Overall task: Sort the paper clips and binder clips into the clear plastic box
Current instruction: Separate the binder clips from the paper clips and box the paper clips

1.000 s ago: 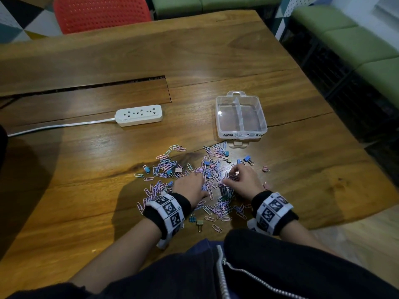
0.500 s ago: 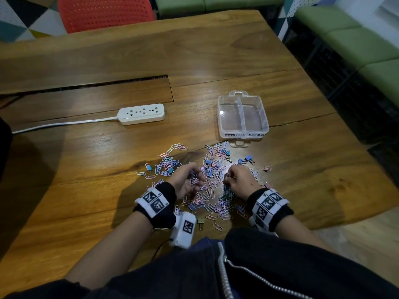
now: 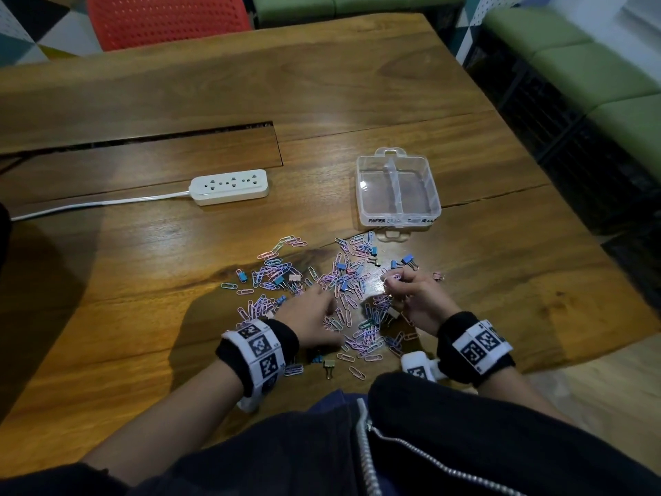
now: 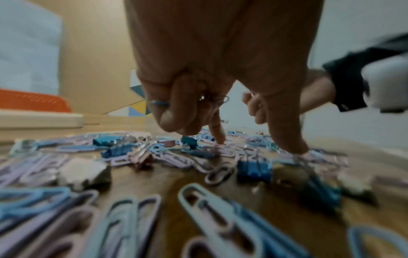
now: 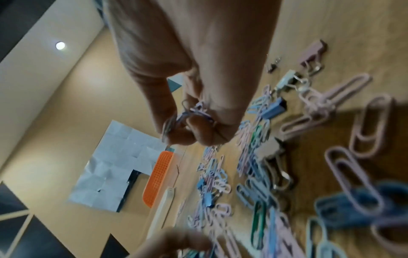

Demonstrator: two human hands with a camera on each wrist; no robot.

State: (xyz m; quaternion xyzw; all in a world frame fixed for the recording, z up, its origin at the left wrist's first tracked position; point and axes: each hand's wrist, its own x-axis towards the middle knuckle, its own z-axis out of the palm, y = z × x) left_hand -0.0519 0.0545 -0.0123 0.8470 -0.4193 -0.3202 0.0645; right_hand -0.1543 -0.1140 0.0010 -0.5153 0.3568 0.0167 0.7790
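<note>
A loose pile of pastel paper clips [image 3: 343, 302] and small binder clips [image 3: 407, 260] lies on the wooden table [image 3: 500, 266] in front of me. Behind it stands the clear plastic box [image 3: 431, 189], open, with a divider and two empty compartments. My left hand [image 3: 318, 306] is down on the left half of the pile. Its curled fingers [image 4: 176, 108] hold a few clips, and two fingertips touch the clips below. Just above the pile's right side, my right hand [image 3: 400, 282] pinches a small bunch of paper clips [image 5: 196, 111].
A white power strip [image 3: 229, 186] with its cable lies at the left behind the pile. A long slot [image 3: 143, 141] runs across the table farther back. An orange chair [image 3: 168, 16] stands at the far edge, green benches [image 3: 608, 84] to the right.
My left hand lay flat on the pile, then turned up with curled fingers, and is now back down among the clips. My right hand has stayed in place, slightly raised, still pinching clips.
</note>
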